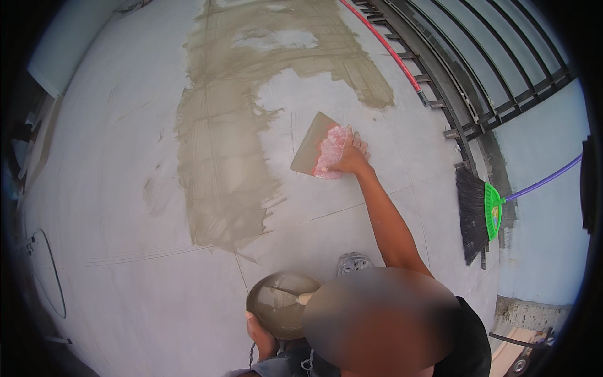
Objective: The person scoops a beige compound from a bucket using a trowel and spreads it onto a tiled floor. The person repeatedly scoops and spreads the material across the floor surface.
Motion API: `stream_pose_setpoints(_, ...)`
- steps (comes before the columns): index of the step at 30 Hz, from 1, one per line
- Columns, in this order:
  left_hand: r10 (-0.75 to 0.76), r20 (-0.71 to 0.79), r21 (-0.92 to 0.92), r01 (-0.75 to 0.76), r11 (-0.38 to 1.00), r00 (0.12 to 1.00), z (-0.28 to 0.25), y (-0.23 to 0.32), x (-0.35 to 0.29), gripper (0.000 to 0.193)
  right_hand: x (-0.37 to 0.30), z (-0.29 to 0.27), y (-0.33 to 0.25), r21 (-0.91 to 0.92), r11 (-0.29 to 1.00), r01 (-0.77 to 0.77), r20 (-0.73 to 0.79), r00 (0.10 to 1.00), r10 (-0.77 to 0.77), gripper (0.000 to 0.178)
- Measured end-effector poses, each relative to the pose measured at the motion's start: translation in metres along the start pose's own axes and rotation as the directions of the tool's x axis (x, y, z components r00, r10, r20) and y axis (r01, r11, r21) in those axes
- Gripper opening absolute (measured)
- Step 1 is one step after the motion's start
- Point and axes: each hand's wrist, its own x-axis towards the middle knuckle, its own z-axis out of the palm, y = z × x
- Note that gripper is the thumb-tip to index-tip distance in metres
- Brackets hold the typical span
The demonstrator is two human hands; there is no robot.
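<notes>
My right hand (353, 155) is closed around the pink-and-red grip of a flat spreader (306, 146), its wide blade coated in grey-brown paste. The blade lies on or just over the pale tiled floor (370, 220); I cannot tell whether it touches. Beside it, a broad smeared band of wet grout-like paste (223, 169) runs away from me and bends right at the far end. Low in the view, my left hand (260, 336) grips the side of a round dark bowl (252, 303) of the same paste. A small trowel (281, 297) with a wooden handle rests in the bowl.
To the right, a broom (477, 210) with black bristles and a green head leans by a pale wall (540, 245). Black metal railings (502, 69) and a red pipe (383, 44) line the far right. A shoe (353, 262) shows near the bowl. At left lies a thin cable (53, 276).
</notes>
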Motion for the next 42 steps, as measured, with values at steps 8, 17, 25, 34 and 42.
stream_pose_setpoints(8,-0.012,-0.001,-0.129,0.012,0.992,1.000,0.010,-0.020,0.001,0.065,0.017,-0.048,0.007,0.050,0.998,-0.048,0.067,0.997,0.045,0.152)
stream_pose_setpoints(17,-0.042,-0.120,-0.078,0.032,0.996,0.992,0.002,-0.022,0.015,0.067,-0.077,-0.190,0.025,0.467,0.856,0.224,-0.112,0.975,-0.193,0.032)
stream_pose_setpoints(25,0.024,-0.136,-0.108,-0.039,0.993,0.990,0.007,-0.040,0.030,0.072,-0.095,-0.101,0.054,-0.124,0.922,0.367,-0.128,0.915,-0.382,0.046)
stream_pose_setpoints(34,-0.032,-0.206,0.076,0.049,0.996,0.978,0.025,-0.023,0.047,0.073,0.001,-0.053,0.018,-0.386,0.874,0.296,-0.090,0.930,-0.355,0.059)
stream_pose_setpoints(42,-0.068,-0.265,0.166,0.115,0.979,0.962,0.049,-0.013,0.067,0.073,0.177,-0.058,0.005,-0.344,0.914,0.215,-0.312,0.892,-0.327,0.029)
